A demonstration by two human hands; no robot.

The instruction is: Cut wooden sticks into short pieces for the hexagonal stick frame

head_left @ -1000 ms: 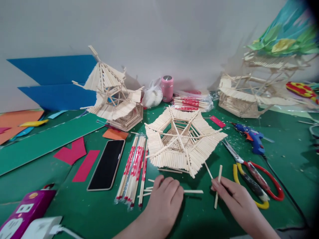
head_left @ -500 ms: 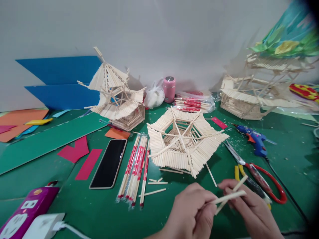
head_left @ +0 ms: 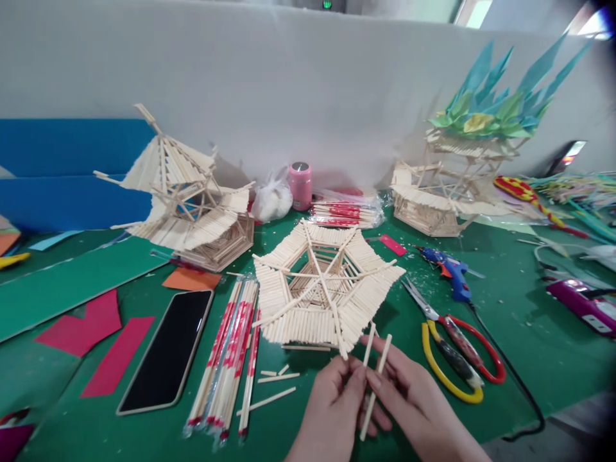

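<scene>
Green craft table (head_left: pixel 505 333) against a pale wall. Near edge: left hand (head_left: pixel 332 410) and right hand (head_left: pixel 414 404) pinch two wooden sticks (head_left: pixel 373 378), seemingly side by side, just before a hexagonal stick roof (head_left: pixel 322 289).

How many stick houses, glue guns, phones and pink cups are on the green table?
Stick houses: 3
Glue guns: 1
Phones: 1
Pink cups: 1
Total: 6
</scene>
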